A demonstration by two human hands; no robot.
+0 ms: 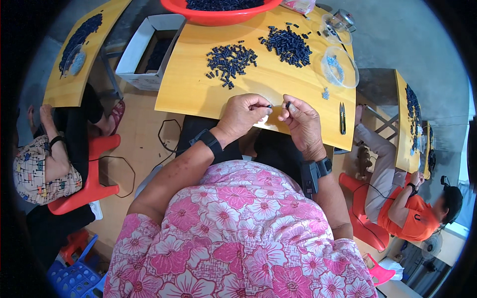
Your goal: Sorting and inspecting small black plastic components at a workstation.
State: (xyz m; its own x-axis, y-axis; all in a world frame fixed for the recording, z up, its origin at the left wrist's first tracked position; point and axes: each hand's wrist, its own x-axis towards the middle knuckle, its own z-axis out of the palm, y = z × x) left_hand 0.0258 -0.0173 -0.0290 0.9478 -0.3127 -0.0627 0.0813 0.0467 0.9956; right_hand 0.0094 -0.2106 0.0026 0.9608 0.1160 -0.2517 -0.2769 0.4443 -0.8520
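Observation:
My left hand [242,113] is closed in a pinch over the table's near edge, with a small black piece [269,106] at its fingertips. Close beside it, my right hand [303,124] pinches another small black cylindrical piece [287,105] between thumb and finger. A narrow gap separates the two hands. Beyond them lie a looser pile of black cylindrical pieces [231,62] and a denser pile [287,45]. To the right, a round clear tub [352,74] holds tiny pale blue parts, and a few more such parts [325,93] lie beside it. Black-handled thread snips [342,118] rest near the right edge.
A red basin [174,7] full of black pieces stands at the far edge of the yellow table [184,89]. Left of the table is a white box [131,59]. Another clear container and a metal tin [344,19] stand far right. Other people sit at side tables on red stools [102,174].

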